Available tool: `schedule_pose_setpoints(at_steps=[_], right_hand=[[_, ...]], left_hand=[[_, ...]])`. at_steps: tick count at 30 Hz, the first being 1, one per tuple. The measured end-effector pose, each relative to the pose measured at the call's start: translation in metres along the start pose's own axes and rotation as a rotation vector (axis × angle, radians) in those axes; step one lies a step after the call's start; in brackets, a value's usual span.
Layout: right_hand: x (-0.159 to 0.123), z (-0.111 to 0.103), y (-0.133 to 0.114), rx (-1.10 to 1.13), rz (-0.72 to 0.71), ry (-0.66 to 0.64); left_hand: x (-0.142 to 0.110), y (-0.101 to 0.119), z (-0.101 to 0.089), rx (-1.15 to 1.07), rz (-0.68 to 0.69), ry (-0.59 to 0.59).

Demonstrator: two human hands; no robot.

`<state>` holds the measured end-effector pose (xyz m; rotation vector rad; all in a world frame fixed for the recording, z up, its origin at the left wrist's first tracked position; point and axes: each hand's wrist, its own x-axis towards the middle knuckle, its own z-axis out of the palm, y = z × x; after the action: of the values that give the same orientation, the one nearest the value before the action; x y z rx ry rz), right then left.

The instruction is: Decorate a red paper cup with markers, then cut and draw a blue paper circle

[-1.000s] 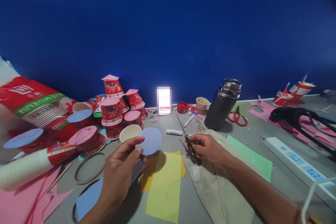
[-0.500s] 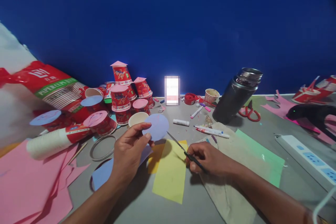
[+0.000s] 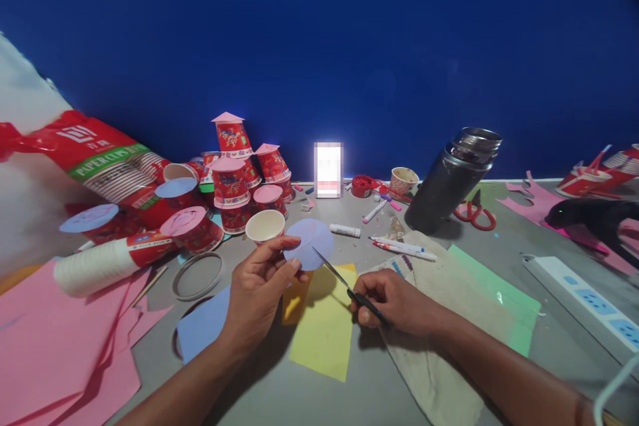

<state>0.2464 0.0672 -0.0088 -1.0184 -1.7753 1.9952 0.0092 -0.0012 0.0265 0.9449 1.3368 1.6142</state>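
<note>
Between the thumb and fingers of my left hand [image 3: 267, 279] is a round blue-violet paper disc [image 3: 312, 243], held by its left edge. My right hand [image 3: 389, 299] grips dark-handled scissors [image 3: 367, 306]. Their blades point up and to the left, with the tip over the disc near its middle; whether they touch the paper I cannot tell. A white-rimmed paper cup [image 3: 265, 226] stands open side up just behind my left hand. Below the disc, a yellow paper sheet [image 3: 322, 339] lies on the table, partly over an orange piece [image 3: 295, 303].
Stacked red paper cups [image 3: 232, 180] with pink paper tops stand at back left, near a bag of paper cups [image 3: 110, 153]. Pink sheets [image 3: 60, 339] cover the left front. A dark bottle [image 3: 444, 186], markers [image 3: 404, 247], red-handled scissors [image 3: 476, 213] and a power strip [image 3: 589, 299] lie rightward.
My left hand has moved right with the disc, bringing it to the scissors. The scissors' tip now overlaps the disc, and my right hand has shifted slightly left.
</note>
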Motion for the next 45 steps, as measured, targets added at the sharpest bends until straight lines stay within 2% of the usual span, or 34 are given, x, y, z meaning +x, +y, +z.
schedule_pose_setpoints(at_steps=[21,36,45], right_hand=[[0.0021,0.0,0.0039,0.008,-0.011,0.014],[0.0034,0.0032,0.01,0.146,0.026,0.042],[0.0032,0.0039,0.0075,0.125,0.003,0.069]], left_hand=[[-0.002,0.0031,0.0037,-0.014,-0.021,-0.019],[-0.0008,0.001,0.0048,-0.053,-0.03,-0.028],[-0.0007,0.0011,0.0031,-0.038,-0.04,-0.039]])
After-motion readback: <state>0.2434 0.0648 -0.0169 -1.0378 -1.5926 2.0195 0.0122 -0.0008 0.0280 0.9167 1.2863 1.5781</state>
